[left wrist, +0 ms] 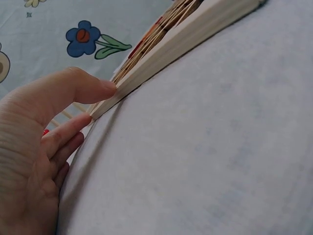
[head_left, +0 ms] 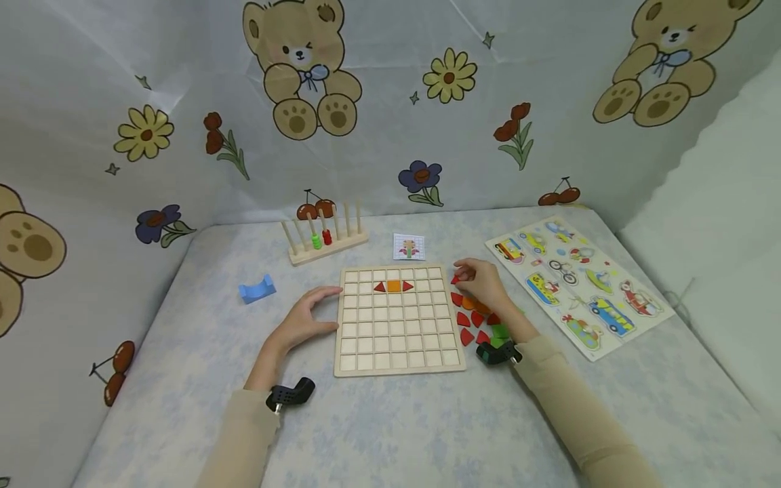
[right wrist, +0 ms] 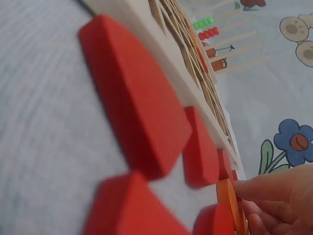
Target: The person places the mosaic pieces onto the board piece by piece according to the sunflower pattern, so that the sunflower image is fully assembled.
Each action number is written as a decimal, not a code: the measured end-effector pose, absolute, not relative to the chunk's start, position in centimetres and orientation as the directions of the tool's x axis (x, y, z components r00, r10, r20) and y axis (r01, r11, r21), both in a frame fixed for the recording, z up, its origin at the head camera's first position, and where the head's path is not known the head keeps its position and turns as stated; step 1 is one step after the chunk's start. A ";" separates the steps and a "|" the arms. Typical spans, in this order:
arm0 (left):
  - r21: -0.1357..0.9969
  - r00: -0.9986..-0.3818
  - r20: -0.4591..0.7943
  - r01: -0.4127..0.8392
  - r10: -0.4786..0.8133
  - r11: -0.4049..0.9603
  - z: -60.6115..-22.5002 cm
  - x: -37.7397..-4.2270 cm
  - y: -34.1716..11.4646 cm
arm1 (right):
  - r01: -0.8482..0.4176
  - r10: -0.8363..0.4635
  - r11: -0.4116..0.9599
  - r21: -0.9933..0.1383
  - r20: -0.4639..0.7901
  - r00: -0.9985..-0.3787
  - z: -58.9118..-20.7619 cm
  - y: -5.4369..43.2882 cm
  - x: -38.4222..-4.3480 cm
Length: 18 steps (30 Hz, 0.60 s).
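Observation:
A wooden grid board [head_left: 399, 375] lies flat, with an orange square tile [head_left: 394, 286] between two red pieces in an upper row. My left hand [head_left: 306, 318] rests at the board's left edge, thumb and fingers spread apart; the left wrist view shows thumb [left wrist: 100, 90] and a fingertip touching the board's side. My right hand [head_left: 484, 283] is beyond the board's right edge, its fingertips pinching a small red piece [head_left: 454, 279]. Under and beside that hand lie loose red pieces [head_left: 466, 337], orange pieces [head_left: 468, 303] and green pieces [head_left: 499, 331].
A peg rack [head_left: 329, 249] with green and red beads stands behind the board, beside a small pattern card [head_left: 409, 247]. Left of the board sits a blue curved block [head_left: 257, 289]. A vehicle puzzle board [head_left: 579, 285] lies at right. A printed cloth hangs behind the table.

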<state>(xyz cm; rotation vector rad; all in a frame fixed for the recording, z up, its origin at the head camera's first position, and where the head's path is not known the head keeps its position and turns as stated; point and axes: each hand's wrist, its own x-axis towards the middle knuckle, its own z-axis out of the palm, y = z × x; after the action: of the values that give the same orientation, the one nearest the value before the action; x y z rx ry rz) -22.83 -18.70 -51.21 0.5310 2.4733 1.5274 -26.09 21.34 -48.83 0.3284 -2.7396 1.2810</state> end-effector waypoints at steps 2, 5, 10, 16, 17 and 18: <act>0.893 -0.920 0.016 0.190 0.392 0.409 -51.2 -22.7 -18.7 | -0.233 -0.157 0.624 -0.746 0.173 -0.972 -48.8 21.5 -25.9; 0.895 -0.922 0.008 0.179 0.387 0.408 -51.0 -22.9 -18.8 | -0.224 -0.152 0.628 -0.745 0.164 -0.975 -48.5 21.7 -26.0; 0.894 -0.921 0.026 0.196 0.390 0.403 -50.7 -23.0 -18.9 | -0.199 -0.111 0.642 -0.740 0.167 -0.980 -47.6 23.1 -26.0; 0.906 -0.923 0.011 0.173 0.386 0.387 -51.1 -22.6 -18.6 | -0.112 -0.065 0.666 -0.738 0.093 -0.994 -47.5 25.6 -24.7; 0.906 -0.922 0.010 0.173 0.388 0.386 -51.1 -22.6 -18.5 | -0.099 -0.059 0.669 -0.737 0.079 -0.995 -47.6 25.9 -24.4; 0.905 -0.921 0.011 0.175 0.390 0.388 -51.2 -22.6 -18.4 | -0.093 -0.060 0.672 -0.735 0.071 -0.996 -47.8 26.2 -24.1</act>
<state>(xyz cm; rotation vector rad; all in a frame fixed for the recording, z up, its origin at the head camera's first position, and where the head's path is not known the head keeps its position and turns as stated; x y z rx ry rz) -22.59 -18.42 -51.16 0.5048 2.4411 1.5539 -24.09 26.21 -47.76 0.1296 -2.8346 1.2489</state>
